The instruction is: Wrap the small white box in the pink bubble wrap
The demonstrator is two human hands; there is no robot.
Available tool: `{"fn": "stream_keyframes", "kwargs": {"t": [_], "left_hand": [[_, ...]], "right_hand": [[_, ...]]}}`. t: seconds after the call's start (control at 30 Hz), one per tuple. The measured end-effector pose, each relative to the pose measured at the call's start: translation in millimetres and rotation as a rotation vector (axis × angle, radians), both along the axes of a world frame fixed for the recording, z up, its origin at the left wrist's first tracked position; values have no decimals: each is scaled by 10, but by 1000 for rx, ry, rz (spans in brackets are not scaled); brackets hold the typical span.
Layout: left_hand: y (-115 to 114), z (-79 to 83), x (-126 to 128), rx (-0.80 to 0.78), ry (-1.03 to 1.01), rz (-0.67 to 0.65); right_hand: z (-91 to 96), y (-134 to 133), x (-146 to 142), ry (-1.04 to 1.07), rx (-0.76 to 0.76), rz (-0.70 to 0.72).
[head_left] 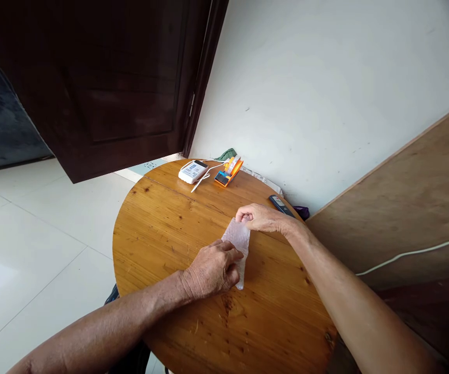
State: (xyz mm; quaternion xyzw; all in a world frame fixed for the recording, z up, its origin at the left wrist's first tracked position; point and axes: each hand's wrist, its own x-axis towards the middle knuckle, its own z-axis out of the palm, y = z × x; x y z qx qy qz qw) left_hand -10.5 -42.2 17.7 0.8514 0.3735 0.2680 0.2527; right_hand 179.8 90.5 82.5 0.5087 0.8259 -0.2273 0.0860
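A narrow, pinkish-white translucent piece of bubble wrap (240, 236) lies on the round wooden table (158, 223) in front of me. My left hand (216, 265) rests over its nearer part, fingers curled and closed on it, so that part of the wrap is hidden. At the far end, my right hand (258, 217) pinches the wrap's upper edge between thumb and fingers. Whether anything lies inside the wrap I cannot make out.
Toward the table's back stand an orange tape dispenser (229, 171) and a white device (193, 171) with a cable. A dark remote-like object (282, 205) lies near my right forearm. A dark door (123, 93) and a white wall (325, 78) border the table.
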Motion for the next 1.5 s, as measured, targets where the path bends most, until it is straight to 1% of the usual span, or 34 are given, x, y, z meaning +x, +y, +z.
{"fn": "stream_keyframes", "kwargs": {"t": [0.13,0.17,0.23,0.37,0.4,0.47,0.5,0.57,0.63,0.67,0.77,0.83,1.03,1.17,1.27,1.37,1.43,1.5], "left_hand": [[-6,5,4,-6,-15,2],[-7,7,5,-10,-18,2],[-7,10,7,-19,-14,3],[-5,13,3,-22,3,5],[-4,12,1,-21,3,4],[-4,5,0,-20,-1,4],[-4,0,1,-19,-4,5],[-6,-11,7,-14,-8,11],[-8,-23,15,-10,-14,21],[-8,-27,17,-8,-17,25],[-10,-31,16,-3,-24,28],[-13,-23,7,-5,-22,20],[-41,15,-27,-18,10,38],[-29,-8,-45,-27,-5,33],[-5,-26,-49,-80,-25,36],[18,-38,-49,-115,-54,56],[31,-56,-47,-128,-64,57],[37,-76,-42,-124,-62,49]], "right_hand": [[10,-26,9,-58,-108,37],[6,-34,-1,-64,-108,30],[-10,-45,-19,-73,-31,-28],[-39,-95,30,-54,208,-181],[-43,-126,64,-26,261,-233],[-59,-220,144,55,350,-386],[-77,-280,181,118,353,-477],[-142,-407,225,259,266,-628],[-248,-512,217,395,156,-709],[-310,-547,193,443,130,-727],[-486,-572,91,544,126,-744],[-564,-546,39,609,122,-750],[-673,-467,14,731,116,-761],[-714,-451,-18,783,139,-755],[-647,-484,-34,819,160,-743],[-485,-600,-44,846,176,-725],[-355,-731,-72,888,182,-668],[-238,-894,-127,927,186,-573]]}}
